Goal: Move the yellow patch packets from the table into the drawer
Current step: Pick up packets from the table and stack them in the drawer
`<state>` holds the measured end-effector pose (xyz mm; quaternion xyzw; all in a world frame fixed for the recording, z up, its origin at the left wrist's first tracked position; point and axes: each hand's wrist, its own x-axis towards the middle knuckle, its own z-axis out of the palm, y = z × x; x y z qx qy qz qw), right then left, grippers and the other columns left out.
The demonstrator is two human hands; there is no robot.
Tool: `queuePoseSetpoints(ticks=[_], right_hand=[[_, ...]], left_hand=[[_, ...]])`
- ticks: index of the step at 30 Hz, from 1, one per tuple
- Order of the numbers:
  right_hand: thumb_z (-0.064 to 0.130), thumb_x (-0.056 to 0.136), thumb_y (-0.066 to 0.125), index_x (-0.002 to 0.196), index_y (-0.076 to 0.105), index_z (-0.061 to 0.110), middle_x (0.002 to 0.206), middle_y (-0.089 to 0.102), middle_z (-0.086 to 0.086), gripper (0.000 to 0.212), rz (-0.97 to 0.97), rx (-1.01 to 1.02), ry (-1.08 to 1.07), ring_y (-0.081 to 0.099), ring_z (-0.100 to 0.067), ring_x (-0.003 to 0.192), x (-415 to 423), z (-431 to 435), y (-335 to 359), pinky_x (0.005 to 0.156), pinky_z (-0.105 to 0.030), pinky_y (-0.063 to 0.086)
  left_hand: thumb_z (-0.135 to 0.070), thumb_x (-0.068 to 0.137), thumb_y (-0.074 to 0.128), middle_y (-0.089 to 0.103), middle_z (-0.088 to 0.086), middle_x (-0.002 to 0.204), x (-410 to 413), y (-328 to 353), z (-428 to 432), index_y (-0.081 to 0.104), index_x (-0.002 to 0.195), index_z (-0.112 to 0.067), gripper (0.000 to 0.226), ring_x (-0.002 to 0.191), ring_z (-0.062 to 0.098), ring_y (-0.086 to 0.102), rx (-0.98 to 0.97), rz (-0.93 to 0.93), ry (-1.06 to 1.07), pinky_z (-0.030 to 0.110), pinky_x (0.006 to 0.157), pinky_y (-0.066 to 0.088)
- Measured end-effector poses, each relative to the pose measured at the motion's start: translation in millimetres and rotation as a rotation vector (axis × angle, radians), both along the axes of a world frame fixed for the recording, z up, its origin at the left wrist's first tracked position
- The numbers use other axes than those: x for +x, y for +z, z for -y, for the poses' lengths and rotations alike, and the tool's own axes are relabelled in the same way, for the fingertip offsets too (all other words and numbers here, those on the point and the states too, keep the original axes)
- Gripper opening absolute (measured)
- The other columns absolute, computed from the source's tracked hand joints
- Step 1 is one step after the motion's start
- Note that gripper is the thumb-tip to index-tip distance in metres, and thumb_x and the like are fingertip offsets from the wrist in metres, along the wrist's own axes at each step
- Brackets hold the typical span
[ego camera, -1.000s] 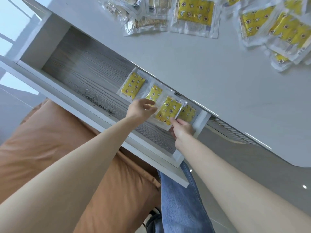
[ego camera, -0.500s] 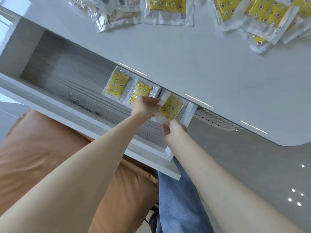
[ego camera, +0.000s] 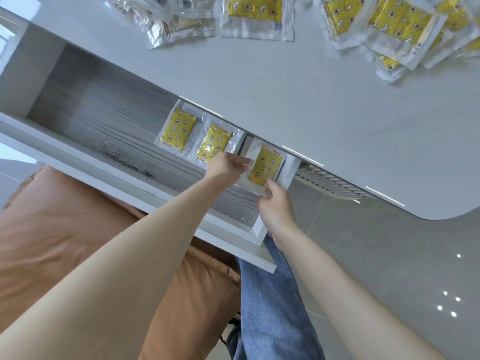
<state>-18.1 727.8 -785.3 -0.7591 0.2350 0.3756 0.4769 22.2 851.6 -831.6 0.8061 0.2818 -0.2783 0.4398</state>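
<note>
An open white drawer [ego camera: 78,162] with a grey wood-grain floor sits under the white table [ego camera: 285,94]. Inside it lie two yellow patch packets, one further left [ego camera: 178,128] and one beside it [ego camera: 213,145]. A third yellow packet [ego camera: 266,166] is at the drawer's right end. My left hand [ego camera: 227,165] pinches its left edge and my right hand [ego camera: 275,203] pinches its lower edge. Several more yellow packets lie on the table, one at the top centre [ego camera: 255,9] and a pile at the top right [ego camera: 400,24].
Clear and silvery packets [ego camera: 179,24] lie on the table at the top left. My jeans-clad leg [ego camera: 267,302] and an orange cushion [ego camera: 65,229] are below the drawer front. Glossy grey floor [ego camera: 402,268] shows to the right.
The packet held in both hands has shifted right to the drawer's right end, covering the packet seen there a second ago. Both hands followed it.
</note>
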Motion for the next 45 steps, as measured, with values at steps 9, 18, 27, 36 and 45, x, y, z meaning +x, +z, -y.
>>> queuePoseSetpoints(ticks=[9,18,27,36,45], right_hand=[[-0.002,0.097,0.039,0.148,0.031,0.017,0.157,0.026,0.001,0.056,0.257,-0.107,0.445,0.024,-0.014,0.144,18.3,-8.6,-5.2,0.105,-0.015,0.021],[0.004,0.093,0.046,0.152,0.017,0.029,0.160,-0.015,0.003,0.070,0.296,-0.386,1.037,-0.018,-0.028,0.146,37.6,-23.9,-35.9,0.119,-0.047,0.002],[-0.001,0.090,0.046,0.152,0.012,0.029,0.160,-0.017,0.003,0.078,0.299,-0.428,1.030,-0.018,-0.032,0.146,30.2,-18.9,-40.8,0.118,-0.047,0.020],[0.007,0.092,0.049,0.150,0.019,0.030,0.161,0.001,-0.003,0.069,0.538,-0.436,0.979,0.005,-0.033,0.147,29.1,-19.3,-37.1,0.114,-0.047,0.024],[0.026,0.098,0.043,0.153,0.017,0.027,0.160,-0.016,-0.005,0.061,0.464,-0.460,1.171,-0.017,-0.027,0.147,47.9,-24.8,-56.1,0.120,-0.045,0.004]], left_hand=[[-0.022,0.090,0.060,0.053,0.004,0.127,-2.1,-2.7,-40.0,0.055,0.128,-0.027,0.039,0.112,0.023,0.055,0.213,0.236,0.226,0.033,0.089,0.048],[-0.034,0.085,0.064,0.030,0.007,0.142,4.3,-22.8,-52.5,0.035,0.142,-0.034,0.064,0.134,0.027,0.025,0.277,0.029,0.147,0.046,0.105,0.037],[-0.032,0.079,0.071,0.035,0.005,0.131,4.0,-29.7,-43.8,0.033,0.141,-0.041,0.073,0.123,0.025,0.033,0.295,-0.013,0.097,0.047,0.099,0.039],[-0.040,0.089,0.056,0.023,0.005,0.151,-0.1,-29.1,-65.7,0.030,0.146,-0.033,0.063,0.139,0.029,0.019,0.467,0.126,0.177,0.049,0.106,0.034],[-0.047,0.092,0.047,-0.011,0.003,0.160,-0.8,-36.5,-74.3,0.012,0.148,-0.043,0.066,0.145,0.037,-0.010,0.361,-0.010,0.084,0.055,0.116,0.007]])
